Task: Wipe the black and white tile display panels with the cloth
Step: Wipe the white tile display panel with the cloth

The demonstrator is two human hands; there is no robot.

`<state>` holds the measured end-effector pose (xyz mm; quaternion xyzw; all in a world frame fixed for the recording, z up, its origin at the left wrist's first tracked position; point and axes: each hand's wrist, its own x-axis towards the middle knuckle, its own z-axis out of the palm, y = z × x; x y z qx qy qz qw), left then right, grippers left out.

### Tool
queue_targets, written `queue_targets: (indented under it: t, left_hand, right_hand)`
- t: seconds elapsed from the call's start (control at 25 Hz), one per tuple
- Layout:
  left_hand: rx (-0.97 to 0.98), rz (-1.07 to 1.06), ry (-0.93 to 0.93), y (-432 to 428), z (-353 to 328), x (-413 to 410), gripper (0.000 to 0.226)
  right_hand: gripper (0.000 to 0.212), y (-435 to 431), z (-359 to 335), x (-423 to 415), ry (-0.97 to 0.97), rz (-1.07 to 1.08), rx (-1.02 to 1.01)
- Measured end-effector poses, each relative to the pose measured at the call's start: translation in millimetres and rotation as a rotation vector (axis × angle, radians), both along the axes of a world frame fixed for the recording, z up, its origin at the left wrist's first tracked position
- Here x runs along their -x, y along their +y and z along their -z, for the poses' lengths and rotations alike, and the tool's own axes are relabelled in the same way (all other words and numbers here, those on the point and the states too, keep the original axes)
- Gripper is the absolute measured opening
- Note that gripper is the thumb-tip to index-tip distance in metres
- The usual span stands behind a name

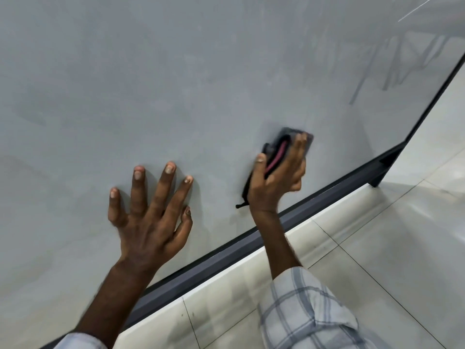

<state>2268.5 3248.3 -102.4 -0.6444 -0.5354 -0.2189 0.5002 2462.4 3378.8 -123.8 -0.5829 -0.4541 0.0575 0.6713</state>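
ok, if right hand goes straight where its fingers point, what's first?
Looks free: right hand, gripping the cloth, would slide up bare panel to the picture's top, probably missing the frame.

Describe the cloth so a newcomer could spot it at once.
A pale grey panel fills the view, edged by a dark frame. Near its lower edge the right hand grips a dark cloth with a pink stripe; the left hand lies flat, empty.
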Motion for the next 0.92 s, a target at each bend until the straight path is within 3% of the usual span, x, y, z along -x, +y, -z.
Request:
queue_targets:
  t: [0.16, 0.24, 0.32, 0.44, 0.56, 0.64, 0.72, 0.84, 0.92]
  left_hand:
    - [0.120, 0.124, -0.086, -8, -17, -21, 0.064]
    - [0.114, 0.229, -0.074, -8, -52, -35, 0.062]
    - [0.052, 0.255, -0.084, -4, -101, -38, 0.062]
    - [0.033, 0.220, -0.104, 12, -150, -17, 0.064]
    - [0.050, 0.102, -0.002, 21, -143, -6, 0.071]
    - [0.011, 0.065, 0.050, 24, -132, -8, 0.072]
    - [-0.041, 0.050, 0.074, 27, -132, -10, 0.072]
    - [-0.069, 0.042, 0.070, 27, -135, -13, 0.073]
    - [-0.042, 0.080, 0.042, 20, -140, -19, 0.070]
  right_hand:
    - [0.073, 8, 39, -20, 0.800, -0.027, 0.406]
    - [0.064, 10, 31, -23, 0.980, -0.018, 0.457]
    - [0.070, 6, -8, -13, 0.805, -0.035, 0.380]
    - [0.081, -23, -76, 23, 0.213, -0.126, 0.023]
    - [0.077, -44, -78, 35, -0.358, -0.150, -0.259]
    - [0.076, -22, -65, 13, -0.405, -0.126, -0.303]
    - [0.078, 0, -51, -11, -0.160, -0.083, -0.162]
    - [0.082, 18, -35, -34, 0.445, -0.097, 0.142]
    - [0.083, 18, -55, -33, 0.619, -0.116, 0.208]
